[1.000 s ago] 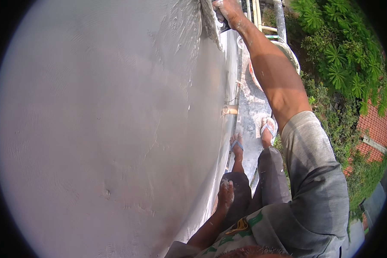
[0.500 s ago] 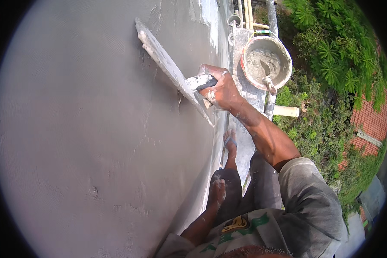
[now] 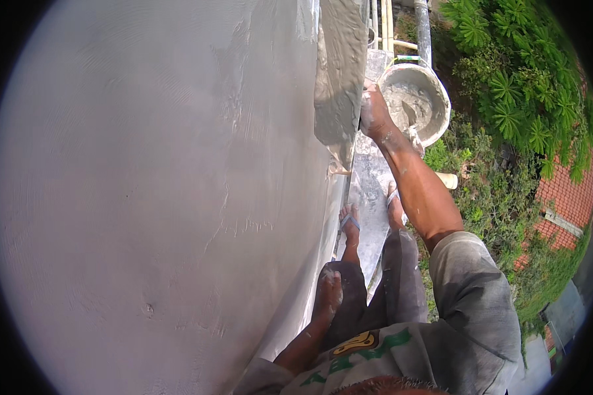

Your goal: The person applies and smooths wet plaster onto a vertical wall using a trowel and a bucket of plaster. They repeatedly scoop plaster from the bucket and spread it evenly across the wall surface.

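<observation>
My right hand (image 3: 374,110) is closed round the handle of a plastering trowel, whose long blade (image 3: 341,72) is turned toward me with wet grey mortar spread over its face. The blade is held along the right edge of a grey plastered wall (image 3: 151,184). Just right of that hand is a round bucket (image 3: 441,108) partly filled with mortar, and the handle of a smaller tool (image 3: 415,139) leans inside it. Low down, my left hand (image 3: 331,288) is at my bent leg, smeared with plaster; its fingers are mostly hidden.
My sandalled feet (image 3: 350,220) stand on a narrow, plaster-spattered plank (image 3: 370,178) beside the wall. Poles (image 3: 423,29) run past its far end, and a pale pipe end (image 3: 448,180) juts out on the right. Green plants (image 3: 501,112) and a red tiled roof (image 3: 563,191) lie beyond.
My right hand has moved right, off the middle of the wall toward the bucket. The trowel has turned, so its mortar-covered face now shows. My left hand stays by my leg.
</observation>
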### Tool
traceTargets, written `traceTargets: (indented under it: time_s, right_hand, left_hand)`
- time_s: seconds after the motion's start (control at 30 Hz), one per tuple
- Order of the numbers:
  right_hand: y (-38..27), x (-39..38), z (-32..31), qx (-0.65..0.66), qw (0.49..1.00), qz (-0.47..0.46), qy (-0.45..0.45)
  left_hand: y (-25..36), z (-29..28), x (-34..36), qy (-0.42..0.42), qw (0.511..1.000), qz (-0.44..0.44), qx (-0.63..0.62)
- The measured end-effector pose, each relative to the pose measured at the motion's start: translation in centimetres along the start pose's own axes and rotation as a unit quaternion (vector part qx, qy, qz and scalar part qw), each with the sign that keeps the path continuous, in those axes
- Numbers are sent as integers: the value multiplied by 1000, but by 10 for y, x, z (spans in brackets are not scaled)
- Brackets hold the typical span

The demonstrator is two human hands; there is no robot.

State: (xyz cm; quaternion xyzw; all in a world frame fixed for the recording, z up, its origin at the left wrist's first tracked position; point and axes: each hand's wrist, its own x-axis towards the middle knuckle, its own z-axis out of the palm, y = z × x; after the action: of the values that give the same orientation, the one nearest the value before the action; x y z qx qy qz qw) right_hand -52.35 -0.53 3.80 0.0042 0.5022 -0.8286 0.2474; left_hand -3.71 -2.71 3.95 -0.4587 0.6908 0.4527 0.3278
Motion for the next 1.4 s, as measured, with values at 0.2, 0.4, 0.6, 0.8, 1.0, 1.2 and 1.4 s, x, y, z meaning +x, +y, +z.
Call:
traceTargets:
  time_s: [0.2,0.4,0.6,0.8,1.0,1.2,1.4]
  right_hand:
    - [-6,133,-25,-135,988,-19,68]
    - [-8,118,13,-260,950,-128,118]
    - [19,-38,49,-229,970,-33,-68]
    - [32,5,5,34,993,85,80]
    - [55,101,-36,102,957,247,111]
    - [-11,103,9,48,984,167,41]
    - [-50,83,29,-22,1000,13,-15]
  left_hand:
    - [-11,27,-2,45,996,65,-34]
    - [-21,24,4,7,999,-5,-41]
    - [-22,28,-16,69,995,-31,70]
    - [-18,30,18,25,997,24,-75]
    - [11,31,5,53,991,121,27]
    - [-25,29,13,48,997,63,4]
    - [15,8,18,-8,997,69,-31]
